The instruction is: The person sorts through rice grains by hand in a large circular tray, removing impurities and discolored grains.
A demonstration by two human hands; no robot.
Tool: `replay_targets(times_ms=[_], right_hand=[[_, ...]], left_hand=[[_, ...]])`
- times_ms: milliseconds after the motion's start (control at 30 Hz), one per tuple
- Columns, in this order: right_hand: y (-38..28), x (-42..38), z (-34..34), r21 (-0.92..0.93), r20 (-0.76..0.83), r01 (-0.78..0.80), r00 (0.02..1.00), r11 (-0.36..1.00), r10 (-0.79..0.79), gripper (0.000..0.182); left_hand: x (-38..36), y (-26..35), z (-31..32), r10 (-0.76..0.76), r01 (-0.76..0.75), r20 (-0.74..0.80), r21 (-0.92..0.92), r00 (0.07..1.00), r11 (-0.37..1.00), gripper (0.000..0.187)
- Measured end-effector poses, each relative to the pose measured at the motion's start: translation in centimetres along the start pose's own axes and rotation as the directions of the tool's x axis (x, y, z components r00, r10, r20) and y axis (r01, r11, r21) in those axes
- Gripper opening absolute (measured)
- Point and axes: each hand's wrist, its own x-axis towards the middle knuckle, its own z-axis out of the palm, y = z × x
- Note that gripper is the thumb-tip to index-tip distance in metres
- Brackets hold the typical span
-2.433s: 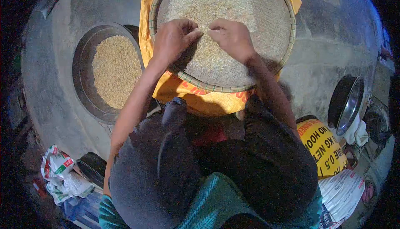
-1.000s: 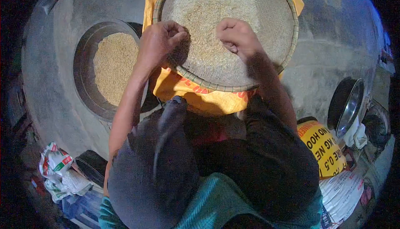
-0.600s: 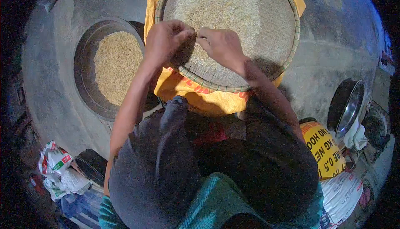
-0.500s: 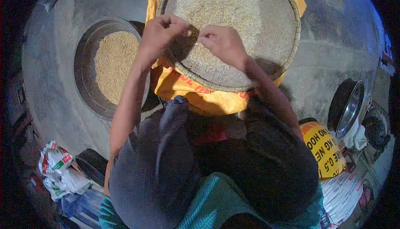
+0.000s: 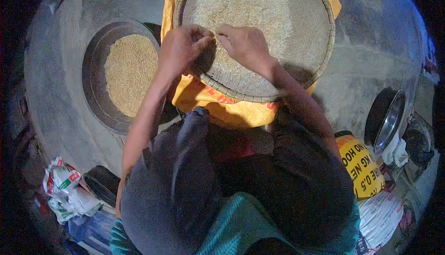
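Observation:
A round woven tray (image 5: 332, 28) with a bamboo rim holds pale grains (image 5: 259, 4), with browner ones near its middle. Over the tray's left part, my left hand (image 5: 184, 46) is closed, thumb against fingers. Close to its right, my right hand (image 5: 244, 46) is pinched, its fingertips almost meeting those of the left. Whatever lies between the fingertips is too small to make out. Shadows of both hands and arms fall on the tray.
Left of the tray stands a dark round basin (image 5: 95, 102) with golden grain (image 5: 130, 74). Under the tray lies an orange sack (image 5: 232, 112). A metal bowl (image 5: 390, 121) and yellow sack (image 5: 361, 167) are at right; white bags (image 5: 62, 178) lie lower left.
My left hand has moved slightly down. My right hand has shifted a little left, and the two hands' fingertips are nearer each other.

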Motion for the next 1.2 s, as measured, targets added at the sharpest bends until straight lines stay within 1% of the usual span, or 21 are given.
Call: replay_targets(times_ms=[100,167,200,267,300,367,433,467,500,533,600,733,867,933,967,1000,1033,1067,1100,1167,1200], right_hand=[[0.1,0.0,0.2,-0.080,0.084,-0.033,0.996,0.996,0.039,0.018],[0.0,-0.1,-0.5,0.269,-0.037,-0.057,0.997,0.961,0.069,0.015],[0.1,-0.1,-1.3,0.268,-0.035,-0.057,0.997,0.962,0.069,0.015],[0.5,0.1,-3.4,0.697,0.312,-0.375,0.926,0.612,0.213,0.016],[1.2,-0.1,-3.9,0.696,0.312,-0.375,0.926,0.612,0.213,0.016],[2.8,0.1,-4.7,0.895,0.417,-0.416,0.908,-0.162,-0.026,0.016],[3.1,0.1,-4.1,0.912,0.399,-0.398,0.917,-0.101,-0.010,0.018],[2.6,0.3,-3.6,0.876,0.338,-0.361,0.933,0.322,0.126,0.018],[2.0,0.3,-3.2,0.658,0.224,-0.316,0.949,0.684,0.224,0.019],[1.4,0.3,-2.9,0.658,0.224,-0.318,0.948,0.682,0.226,0.019],[0.0,0.3,-2.6,0.270,0.061,-0.168,0.986,0.948,0.158,0.020],[0.0,0.3,-0.7,-0.042,0.098,-0.084,0.991,0.996,0.087,0.020],[0.5,0.3,-0.8,-0.055,0.100,-0.055,0.993,0.997,0.061,0.022],[1.4,0.0,-0.6,0.477,-0.044,-0.035,0.997,0.878,0.064,0.022],[1.8,-0.1,-1.6,0.477,-0.043,-0.035,0.997,0.878,0.064,0.022],[2.1,-0.1,-3.2,0.797,0.186,-0.236,0.972,0.556,0.147,0.019],[2.1,0.1,-4.3,0.896,0.418,-0.429,0.901,0.110,0.113,0.018],[1.6,0.1,-4.6,0.919,0.395,-0.393,0.912,-0.038,0.112,0.015],[1.6,0.2,-4.5,0.919,0.394,-0.392,0.912,-0.039,0.112,0.015],[1.7,0.3,-4.2,0.809,0.397,-0.463,0.884,0.361,0.244,0.017],[1.6,0.3,-3.5,0.810,0.397,-0.463,0.885,0.360,0.245,0.017]], left_hand=[[-0.2,0.7,0.6,0.137,-0.131,-0.089,0.079,0.987,0.988,0.023],[-0.1,1.3,0.7,0.171,-0.160,-0.089,0.116,0.981,0.980,0.022],[-0.1,1.5,0.9,0.204,-0.189,-0.086,0.153,0.975,0.970,0.022],[0.1,1.6,1.4,0.198,-0.178,-0.075,0.219,0.977,0.959,0.022],[0.3,1.5,1.7,0.193,-0.168,-0.063,0.285,0.979,0.944,0.021],[0.4,1.2,1.9,0.186,-0.166,-0.044,0.293,0.981,0.942,0.022],[0.7,0.8,1.9,0.178,-0.162,-0.023,0.304,0.984,0.939,0.023],[0.9,0.7,1.8,0.012,-0.012,0.016,0.013,1.000,1.000,0.020],[0.9,0.7,1.6,-0.136,0.159,0.102,-0.268,0.985,0.950,0.018],[0.9,0.6,1.1,-0.135,0.159,0.106,-0.267,0.985,0.950,0.018],[1.0,1.6,-0.8,-0.235,0.318,0.216,-0.703,0.948,0.636,0.015],[1.0,0.3,-1.9,-0.085,0.242,0.228,-0.873,0.970,0.423,0.018],[1.2,-0.8,-1.2,-0.068,0.182,0.179,-0.764,0.981,0.618,0.018],[0.8,0.1,-0.3,-0.096,0.107,0.051,-0.332,0.994,0.937,0.020],[0.6,0.5,-0.1,-0.096,0.108,0.051,-0.333,0.994,0.937,0.020],[0.3,0.9,0.0,0.003,-0.003,-0.015,-0.046,1.000,0.999,0.021],[0.0,1.2,0.1,0.116,-0.101,-0.049,0.251,0.992,0.963,0.023],[-0.3,1.5,0.1,0.121,-0.107,-0.037,0.254,0.992,0.961,0.022],[-0.2,1.4,0.2,0.121,-0.108,-0.037,0.255,0.992,0.961,0.022],[-0.1,1.1,0.7,0.175,-0.160,-0.033,0.275,0.984,0.948,0.020],[0.0,1.1,0.7,0.176,-0.160,-0.032,0.276,0.984,0.948,0.020]])
